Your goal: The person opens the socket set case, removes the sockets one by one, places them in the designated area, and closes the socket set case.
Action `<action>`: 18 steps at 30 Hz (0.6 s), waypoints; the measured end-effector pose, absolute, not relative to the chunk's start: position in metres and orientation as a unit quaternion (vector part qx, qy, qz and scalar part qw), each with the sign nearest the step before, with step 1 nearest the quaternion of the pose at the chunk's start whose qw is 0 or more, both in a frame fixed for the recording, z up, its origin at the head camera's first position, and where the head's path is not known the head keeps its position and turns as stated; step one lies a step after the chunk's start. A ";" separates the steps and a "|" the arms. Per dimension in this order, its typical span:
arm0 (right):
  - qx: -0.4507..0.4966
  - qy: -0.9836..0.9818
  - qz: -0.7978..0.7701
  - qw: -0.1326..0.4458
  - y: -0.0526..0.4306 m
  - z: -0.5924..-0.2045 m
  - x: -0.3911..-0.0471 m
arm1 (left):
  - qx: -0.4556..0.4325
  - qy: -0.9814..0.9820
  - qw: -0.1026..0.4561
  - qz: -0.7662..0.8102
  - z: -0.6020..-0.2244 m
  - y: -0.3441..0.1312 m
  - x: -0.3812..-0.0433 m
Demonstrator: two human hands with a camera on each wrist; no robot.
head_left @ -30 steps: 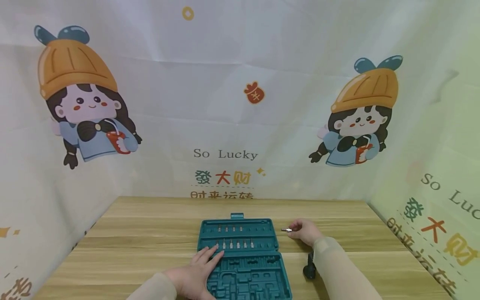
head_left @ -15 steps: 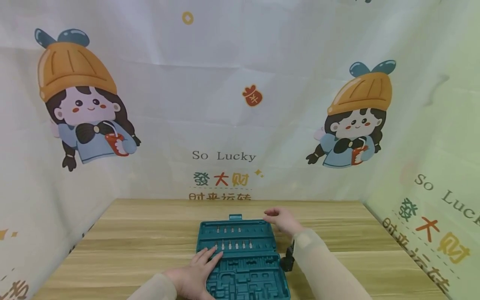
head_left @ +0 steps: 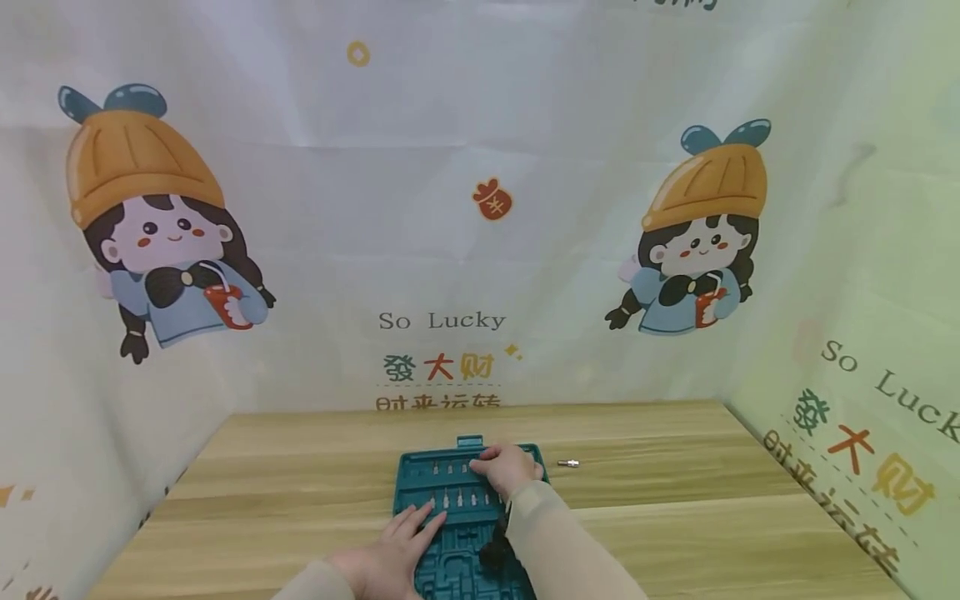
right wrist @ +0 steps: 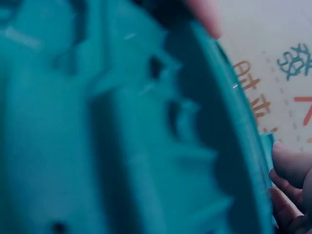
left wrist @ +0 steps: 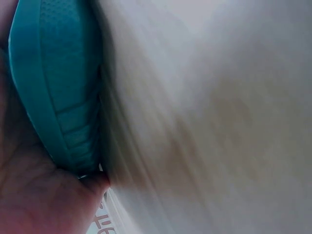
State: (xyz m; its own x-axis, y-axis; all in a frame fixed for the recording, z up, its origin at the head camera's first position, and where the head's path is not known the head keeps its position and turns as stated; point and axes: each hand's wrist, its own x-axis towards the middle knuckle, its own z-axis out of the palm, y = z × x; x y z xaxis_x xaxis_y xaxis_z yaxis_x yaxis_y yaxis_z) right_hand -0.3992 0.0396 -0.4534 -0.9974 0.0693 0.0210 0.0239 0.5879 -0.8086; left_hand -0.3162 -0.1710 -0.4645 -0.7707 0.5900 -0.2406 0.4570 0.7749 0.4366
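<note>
A teal plastic bit case [head_left: 450, 537] lies opened flat on the wooden table, with two rows of small metal bits in its far half. My left hand [head_left: 386, 554] rests along its left side, fingers straight and spread over the edge; the left wrist view has the palm against the case wall [left wrist: 63, 87]. Over the far row, my right hand [head_left: 513, 468] pinches a bit at the row's right end, which its fingertips hide. Beside the case, to the right, a loose silver bit [head_left: 568, 463] lies on the table. The right wrist view catches curled fingers [right wrist: 292, 168] near the far edge.
The case's far latch [head_left: 470, 440] sticks out toward the wall. A black wrist camera [head_left: 495, 550] hangs under the right sleeve [head_left: 562, 537], over the near half. A printed cloth backdrop [head_left: 315, 250] surrounds the wooden tabletop [head_left: 300, 467].
My right hand has put a bit down on the table right of the case and moved left to the far row of bits. The left hand has stayed on the case edge.
</note>
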 end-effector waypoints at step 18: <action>-0.049 -0.906 0.420 -0.008 0.036 -0.455 -0.402 | 0.269 0.925 0.193 0.184 -0.468 -0.172 -0.316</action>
State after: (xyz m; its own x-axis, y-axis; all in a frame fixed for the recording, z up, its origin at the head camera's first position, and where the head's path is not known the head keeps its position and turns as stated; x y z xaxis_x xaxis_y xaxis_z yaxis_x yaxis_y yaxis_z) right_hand -0.4022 0.0364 -0.4554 -0.9950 0.0825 -0.0562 0.0962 0.6427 -0.7601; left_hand -0.3164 -0.1721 -0.4682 -0.7808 0.5687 -0.2587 0.4264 0.7877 0.4447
